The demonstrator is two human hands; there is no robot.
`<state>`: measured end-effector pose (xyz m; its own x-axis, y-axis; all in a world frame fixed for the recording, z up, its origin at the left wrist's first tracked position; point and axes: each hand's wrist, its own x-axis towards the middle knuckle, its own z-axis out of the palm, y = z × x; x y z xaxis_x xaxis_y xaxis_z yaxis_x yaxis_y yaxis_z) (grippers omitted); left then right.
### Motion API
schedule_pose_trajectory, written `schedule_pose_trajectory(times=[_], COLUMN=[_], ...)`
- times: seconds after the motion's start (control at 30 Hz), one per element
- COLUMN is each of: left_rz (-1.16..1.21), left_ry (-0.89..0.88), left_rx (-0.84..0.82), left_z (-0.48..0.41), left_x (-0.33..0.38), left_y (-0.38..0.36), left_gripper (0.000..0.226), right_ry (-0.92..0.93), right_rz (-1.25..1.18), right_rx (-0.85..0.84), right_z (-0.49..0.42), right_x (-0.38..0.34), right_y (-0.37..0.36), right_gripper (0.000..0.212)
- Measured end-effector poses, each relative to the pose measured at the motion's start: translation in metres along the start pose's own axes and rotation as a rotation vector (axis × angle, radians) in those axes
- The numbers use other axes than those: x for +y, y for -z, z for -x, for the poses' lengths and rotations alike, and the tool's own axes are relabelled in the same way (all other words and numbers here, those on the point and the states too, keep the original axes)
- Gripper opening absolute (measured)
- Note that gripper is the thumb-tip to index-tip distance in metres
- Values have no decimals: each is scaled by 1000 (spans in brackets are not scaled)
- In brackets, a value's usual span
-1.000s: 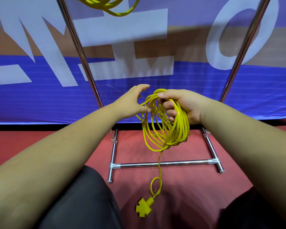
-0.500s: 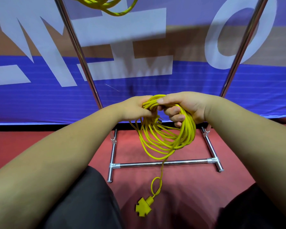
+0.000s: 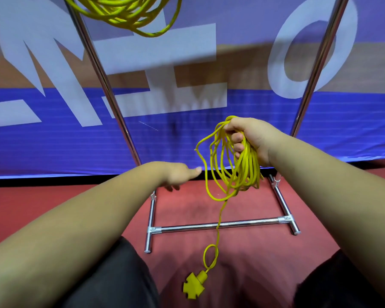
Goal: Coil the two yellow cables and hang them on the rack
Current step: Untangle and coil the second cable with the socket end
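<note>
Right hand (image 3: 251, 138) is up in front of the banner (image 3: 53, 143), fingers (image 3: 238, 137) curled tight around the top of a bundle of yellow cable (image 3: 236, 172), thumb clamped over the strands. The loops hang loose below those fingers, several strands bulging out toward the left hand's side, one kinked loop sticking out furthest. From the bottom of the bundle a single strand drops straight down, crosses in front of the rack's low crossbar (image 3: 220, 224), makes one small ring and ends in a yellow multi-way socket (image 3: 195, 283) lying on the red floor (image 3: 242, 263), well below the gripping fingers.

Left hand (image 3: 178, 175) sits lower and apart from the cable, empty, fingers loosely spread and angled downward, thumb tip pointing toward the nearest strand without touching it.

Above both hands, at the top edge, the other yellow coil (image 3: 129, 14) hangs beside the rack's left upright (image 3: 102, 85); its hanging point is out of view. The right upright (image 3: 316, 70) rises just behind the right wrist.
</note>
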<state>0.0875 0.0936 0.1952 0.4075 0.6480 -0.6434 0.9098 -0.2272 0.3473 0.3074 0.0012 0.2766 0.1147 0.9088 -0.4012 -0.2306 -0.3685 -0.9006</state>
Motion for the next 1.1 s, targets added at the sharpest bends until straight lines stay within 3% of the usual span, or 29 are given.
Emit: schedule_pose_trajectory(times=[0.1, 0.17, 0.27, 0.43, 0.53, 0.63, 0.77, 0.93, 1.1], left_rz=[-284, -357, -281, -280, -108, 45, 343, 872, 1321], left_ry=[-30, -113, -241, -303, -189, -55, 58, 48, -42], left_rx=[-105, -150, -177, -309, -299, -97, 40, 175, 128], left_z=[-3, -4, -3, -15, -20, -22, -14, 6, 25], left_x=[7, 17, 30, 22, 21, 25, 29, 50, 76], left_y=[-20, -37, -70, -98, -88, -61, -23, 4, 33], left_gripper=[60, 67, 79, 30, 27, 24, 24, 13, 15], right_ry=[54, 81, 115, 164, 192, 223, 250, 292, 316], right_rz=[-98, -191, -314, -380, -363, -264, -42, 135, 495], right_rx=[61, 65, 30, 12, 51, 97, 147, 131, 131], right_z=[0, 2, 8, 17, 15, 12, 10, 5, 1], right_x=[-4, -9, -18, -28, -29, -27, -22, -13, -1], right_y=[6, 9, 12, 19, 28, 40, 56, 58, 47], right_gripper=[17, 19, 21, 22, 21, 17, 15, 24, 28])
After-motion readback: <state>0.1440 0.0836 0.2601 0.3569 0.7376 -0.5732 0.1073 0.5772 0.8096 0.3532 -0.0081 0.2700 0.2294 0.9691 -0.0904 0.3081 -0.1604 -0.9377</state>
